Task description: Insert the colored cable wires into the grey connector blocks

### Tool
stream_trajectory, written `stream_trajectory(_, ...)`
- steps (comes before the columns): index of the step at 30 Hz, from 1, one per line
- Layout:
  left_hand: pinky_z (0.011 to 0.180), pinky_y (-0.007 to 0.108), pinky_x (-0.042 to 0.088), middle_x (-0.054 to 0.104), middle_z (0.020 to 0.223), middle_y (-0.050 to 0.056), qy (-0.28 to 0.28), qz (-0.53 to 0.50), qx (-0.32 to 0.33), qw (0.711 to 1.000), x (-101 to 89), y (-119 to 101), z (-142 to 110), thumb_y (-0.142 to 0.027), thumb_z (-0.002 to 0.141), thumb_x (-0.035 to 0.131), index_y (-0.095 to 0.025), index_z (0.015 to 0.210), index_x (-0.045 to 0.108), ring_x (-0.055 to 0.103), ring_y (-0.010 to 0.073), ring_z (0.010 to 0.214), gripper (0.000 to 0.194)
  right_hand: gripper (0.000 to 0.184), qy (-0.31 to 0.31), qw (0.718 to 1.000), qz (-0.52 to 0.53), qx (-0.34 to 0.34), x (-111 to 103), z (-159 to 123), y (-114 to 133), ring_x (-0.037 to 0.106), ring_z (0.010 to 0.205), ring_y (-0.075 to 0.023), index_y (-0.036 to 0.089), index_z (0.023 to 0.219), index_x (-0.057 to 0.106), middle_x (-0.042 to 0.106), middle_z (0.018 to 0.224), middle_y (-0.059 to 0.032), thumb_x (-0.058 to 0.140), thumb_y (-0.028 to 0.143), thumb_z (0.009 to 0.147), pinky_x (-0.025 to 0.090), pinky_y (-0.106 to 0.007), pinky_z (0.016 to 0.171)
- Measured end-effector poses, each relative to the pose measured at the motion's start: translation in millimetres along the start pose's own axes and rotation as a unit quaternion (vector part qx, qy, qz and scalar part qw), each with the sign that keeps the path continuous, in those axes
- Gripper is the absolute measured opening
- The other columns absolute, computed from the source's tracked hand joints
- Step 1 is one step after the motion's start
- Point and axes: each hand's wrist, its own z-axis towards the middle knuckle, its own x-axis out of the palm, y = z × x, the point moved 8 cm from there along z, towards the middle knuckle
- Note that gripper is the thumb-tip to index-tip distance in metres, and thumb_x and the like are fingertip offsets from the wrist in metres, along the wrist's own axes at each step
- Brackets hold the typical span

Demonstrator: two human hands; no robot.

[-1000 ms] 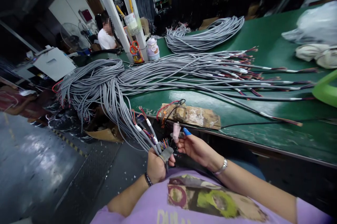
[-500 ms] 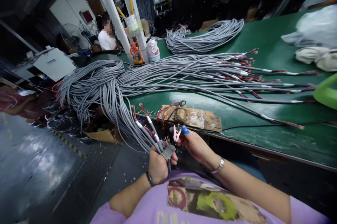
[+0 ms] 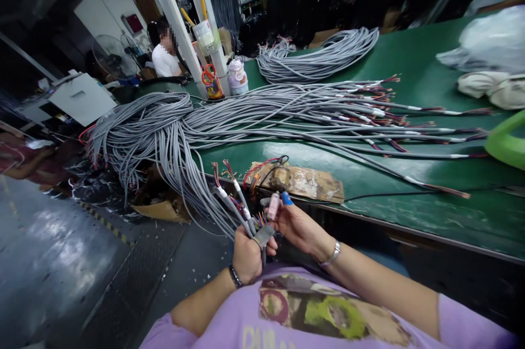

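Observation:
My left hand (image 3: 246,257) is closed in a fist round a few grey cables (image 3: 229,207), their stripped coloured wire ends sticking up above the thumb, which wears a grey finger cover. My right hand (image 3: 298,224) pinches a small pink clip-like tool (image 3: 273,205) beside those wire ends; a blue cover sits on its index fingertip. Both hands hover just off the front edge of the green table (image 3: 410,196), above my lap.
A big bundle of grey cables (image 3: 246,119) lies across the table and droops off its left end. A second coil (image 3: 315,56) lies farther back. A taped brown block (image 3: 299,180) sits at the table edge. A seated person (image 3: 164,53) is at far left. White bags (image 3: 488,42) lie at right.
My hands have stayed close together at the wire ends; the pink tool has shifted slightly against the wires. The view has wobbled a little.

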Motion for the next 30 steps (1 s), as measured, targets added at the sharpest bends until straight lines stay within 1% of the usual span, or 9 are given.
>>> stream_trajectory(3,0.036,0.019,0.036,0.057,0.042,0.000,0.004,0.003,-0.001,1.000,-4.2,0.5,-3.0,-0.041,0.064,0.073,-0.013,0.054,0.060,0.045,0.0070,0.034,0.033,0.044,0.002,0.998,0.036,0.042,-4.3,-7.7,-7.7,0.057,0.065,-0.0128,0.018,0.083,0.065,0.065,0.076,-0.0033,0.062,0.061,0.073,0.045,-0.025,0.061)
stream_trajectory(6,0.035,0.019,0.035,0.057,0.043,0.000,0.011,0.011,-0.005,1.000,-9.0,2.6,-6.2,-0.043,0.064,0.073,-0.013,0.055,0.060,0.044,0.0069,0.034,0.034,0.039,0.033,0.997,0.002,0.067,-3.2,-16.6,-13.1,0.057,0.066,-0.0122,0.016,0.086,0.066,0.066,0.079,-0.0040,0.071,0.052,0.069,0.045,-0.024,0.061)
stream_trajectory(9,0.035,0.019,0.034,0.057,0.044,0.000,0.024,0.029,-0.015,0.999,-11.1,6.1,-7.8,-0.045,0.064,0.074,-0.013,0.059,0.062,0.044,0.0070,0.034,0.035,0.031,0.084,0.993,-0.064,0.056,7.8,-24.1,-12.6,0.058,0.061,-0.0129,0.015,0.083,0.063,0.066,0.071,-0.0033,0.073,0.042,0.072,0.043,-0.025,0.060)
stream_trajectory(11,0.036,0.019,0.035,0.057,0.043,0.001,0.035,0.043,-0.024,0.998,-10.9,8.8,-7.8,-0.047,0.063,0.074,-0.012,0.059,0.062,0.046,0.0077,0.034,0.037,0.029,0.124,0.985,-0.108,0.052,19.5,-28.0,-12.3,0.060,0.058,-0.0150,0.014,0.084,0.060,0.065,0.063,-0.0022,0.070,0.040,0.075,0.043,-0.028,0.060)
stream_trajectory(13,0.036,0.019,0.036,0.057,0.041,0.001,0.044,0.054,-0.034,0.997,-10.4,11.3,-7.5,-0.048,0.062,0.075,-0.012,0.058,0.061,0.047,0.0085,0.034,0.038,0.030,0.142,0.978,-0.146,0.046,28.0,-29.9,-10.7,0.062,0.056,-0.0167,0.014,0.086,0.058,0.065,0.059,-0.0016,0.069,0.040,0.075,0.043,-0.029,0.059)
stream_trajectory(18,0.036,0.019,0.036,0.058,0.042,0.001,0.049,0.064,-0.043,0.996,-9.8,12.4,-7.6,-0.044,0.061,0.076,-0.013,0.061,0.060,0.048,0.0087,0.034,0.036,0.030,0.117,0.972,-0.201,0.014,30.6,-30.1,-2.2,0.061,0.053,-0.0157,0.016,0.076,0.056,0.065,0.056,-0.0011,0.068,0.043,0.075,0.041,-0.027,0.056)
stream_trajectory(24,0.036,0.019,0.036,0.058,0.043,0.001,0.038,0.067,-0.044,0.996,-9.6,11.0,-8.7,-0.049,0.060,0.076,-0.013,0.058,0.058,0.047,0.0079,0.034,0.040,0.036,0.099,0.971,-0.216,0.010,24.7,-33.1,-3.3,0.059,0.053,-0.0151,0.016,0.071,0.055,0.064,0.055,-0.0010,0.064,0.051,0.076,0.036,-0.026,0.052)
stream_trajectory(27,0.036,0.019,0.036,0.058,0.043,0.001,0.038,0.058,-0.040,0.997,-10.8,12.0,-8.0,-0.048,0.060,0.076,-0.013,0.058,0.058,0.048,0.0080,0.035,0.039,0.035,0.100,0.973,-0.209,0.010,26.7,-34.8,-4.0,0.060,0.053,-0.0151,0.017,0.072,0.055,0.063,0.055,-0.0007,0.064,0.050,0.076,0.034,-0.025,0.052)
stream_trajectory(30,0.037,0.020,0.036,0.059,0.045,0.002,0.034,0.048,-0.026,0.998,-13.3,12.6,-7.1,-0.047,0.063,0.074,-0.013,0.059,0.059,0.049,0.0086,0.035,0.038,0.030,0.108,0.974,-0.198,0.015,33.0,-36.6,-3.4,0.060,0.055,-0.0153,0.017,0.072,0.055,0.064,0.057,-0.0007,0.062,0.046,0.078,0.036,-0.026,0.054)
